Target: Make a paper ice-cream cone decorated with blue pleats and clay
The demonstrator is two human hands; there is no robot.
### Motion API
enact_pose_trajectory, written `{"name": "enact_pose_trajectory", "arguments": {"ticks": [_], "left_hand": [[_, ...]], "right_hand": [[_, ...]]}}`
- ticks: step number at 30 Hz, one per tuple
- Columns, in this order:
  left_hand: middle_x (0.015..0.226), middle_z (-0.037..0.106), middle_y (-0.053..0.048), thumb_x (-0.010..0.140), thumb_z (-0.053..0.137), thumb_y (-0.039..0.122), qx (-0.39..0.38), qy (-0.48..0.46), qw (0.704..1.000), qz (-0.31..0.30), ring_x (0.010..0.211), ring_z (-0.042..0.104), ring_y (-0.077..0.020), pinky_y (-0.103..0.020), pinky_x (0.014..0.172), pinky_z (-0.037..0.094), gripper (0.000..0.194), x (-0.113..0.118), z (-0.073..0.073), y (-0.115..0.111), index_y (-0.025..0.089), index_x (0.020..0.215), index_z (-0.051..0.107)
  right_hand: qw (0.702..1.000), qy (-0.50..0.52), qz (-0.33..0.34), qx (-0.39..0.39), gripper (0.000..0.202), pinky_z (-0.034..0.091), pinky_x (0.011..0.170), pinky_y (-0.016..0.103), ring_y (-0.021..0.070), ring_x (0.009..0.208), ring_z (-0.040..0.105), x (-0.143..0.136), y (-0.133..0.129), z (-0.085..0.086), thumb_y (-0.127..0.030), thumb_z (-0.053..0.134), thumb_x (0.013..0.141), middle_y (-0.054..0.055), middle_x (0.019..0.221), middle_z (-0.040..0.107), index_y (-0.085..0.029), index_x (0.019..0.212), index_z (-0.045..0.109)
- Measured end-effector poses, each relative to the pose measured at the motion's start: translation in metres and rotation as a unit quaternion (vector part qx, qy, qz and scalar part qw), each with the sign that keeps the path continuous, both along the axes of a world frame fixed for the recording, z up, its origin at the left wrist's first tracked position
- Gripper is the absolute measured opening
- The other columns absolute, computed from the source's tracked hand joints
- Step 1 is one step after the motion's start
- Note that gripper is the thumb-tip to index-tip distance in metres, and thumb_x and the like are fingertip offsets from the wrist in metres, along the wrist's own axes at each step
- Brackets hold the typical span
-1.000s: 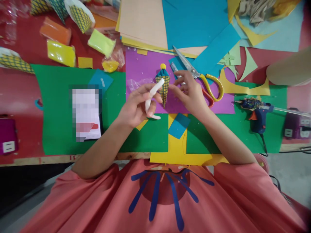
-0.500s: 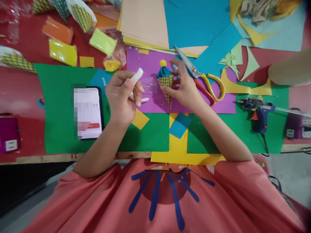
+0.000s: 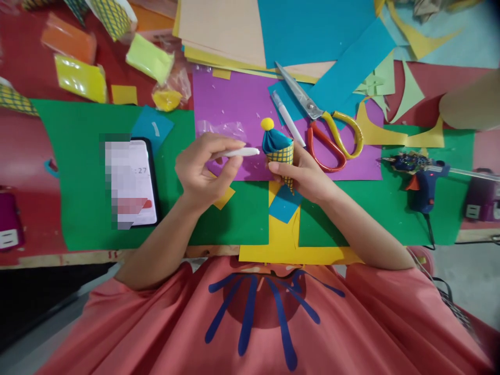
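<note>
My left hand [image 3: 207,169] pinches a thin white clay roll [image 3: 244,152] between thumb and fingers, its tip pointing right. My right hand [image 3: 307,172] is closed around a small toy ice cream cone [image 3: 282,156], tilted, with its point downward. This cone has a yellow and blue-green checked wrap, a teal top and a yellow ball on its tip. A small gap separates the white roll from the cone. Behind my right hand, a white pen-like tool [image 3: 288,119] lies on the purple sheet [image 3: 230,99], beside large scissors [image 3: 312,112] with red and yellow handles.
A phone [image 3: 135,182] lies on green paper at left. Packets of orange clay [image 3: 68,39], yellow clay [image 3: 80,78] and light green clay [image 3: 149,58] sit at the upper left. A glue gun [image 3: 424,187] rests at right. Paper sheets [image 3: 222,31] and scraps fill the back.
My right hand has taken hold of the cone and lifted it toward me, uncovering the white pen-like tool. My left hand has turned the white roll to point right.
</note>
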State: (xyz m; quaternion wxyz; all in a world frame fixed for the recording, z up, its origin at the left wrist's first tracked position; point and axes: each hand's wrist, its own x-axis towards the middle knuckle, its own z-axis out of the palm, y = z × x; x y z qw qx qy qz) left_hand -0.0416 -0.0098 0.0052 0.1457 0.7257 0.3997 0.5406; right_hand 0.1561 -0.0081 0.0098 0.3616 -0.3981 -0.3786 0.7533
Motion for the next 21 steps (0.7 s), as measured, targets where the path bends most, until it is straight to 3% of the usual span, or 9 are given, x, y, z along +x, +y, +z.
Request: {"name": "enact_pose_trajectory", "arguments": {"ticks": [2, 6, 12, 16, 21], "left_hand": [[0.084, 0.071, 0.005, 0.092, 0.063, 0.030, -0.006, 0.011, 1.000, 0.003, 0.064, 0.061, -0.0060, -0.022, 0.055, 0.048, 0.012, 0.001, -0.001, 0.000, 0.033, 0.103, 0.068], [0.085, 0.072, 0.005, 0.091, 0.063, 0.025, -0.001, 0.025, 1.000, 0.000, 0.072, 0.066, -0.0083, -0.023, 0.060, 0.050, 0.015, 0.004, -0.004, -0.001, 0.033, 0.104, 0.067], [0.089, 0.073, 0.004, 0.087, 0.066, 0.017, 0.011, 0.026, 0.999, -0.030, 0.079, 0.069, -0.0081, -0.019, 0.063, 0.053, 0.020, 0.008, -0.004, -0.003, 0.027, 0.104, 0.066], [0.089, 0.073, 0.003, 0.087, 0.065, 0.016, -0.010, 0.026, 0.999, -0.025, 0.076, 0.069, -0.0080, -0.019, 0.064, 0.054, 0.021, 0.010, -0.002, -0.006, 0.027, 0.105, 0.065], [0.096, 0.074, 0.001, 0.090, 0.061, 0.018, -0.015, 0.048, 0.998, -0.039, 0.089, 0.071, -0.0113, -0.022, 0.073, 0.057, 0.021, 0.012, -0.005, -0.010, 0.026, 0.110, 0.064]], "right_hand": [[1.000, 0.001, -0.008, -0.020, 0.032, 0.044, 0.054, 0.019, 0.0069, 0.063, 0.052, -0.002, 0.000, 0.001, -0.049, 0.067, 0.083, -0.004, 0.076, 0.052, -0.021, 0.093, 0.053], [0.995, 0.036, -0.003, -0.090, 0.055, 0.047, 0.052, 0.021, 0.0091, 0.061, 0.055, -0.003, 0.001, 0.004, -0.068, 0.031, 0.094, -0.001, 0.074, 0.053, -0.020, 0.094, 0.057], [0.990, 0.074, -0.016, -0.123, 0.055, 0.053, 0.058, 0.025, 0.0124, 0.063, 0.061, -0.004, 0.001, 0.002, -0.066, 0.040, 0.092, 0.001, 0.070, 0.059, -0.017, 0.103, 0.063], [0.987, 0.089, -0.027, -0.131, 0.044, 0.057, 0.069, 0.028, 0.0147, 0.074, 0.066, -0.006, -0.002, 0.002, -0.057, 0.046, 0.093, 0.001, 0.074, 0.064, -0.018, 0.101, 0.062], [0.984, 0.108, -0.025, -0.138, 0.027, 0.058, 0.071, 0.027, 0.0157, 0.081, 0.069, -0.009, -0.007, 0.004, -0.044, 0.051, 0.091, 0.002, 0.082, 0.068, -0.020, 0.096, 0.061]]}}
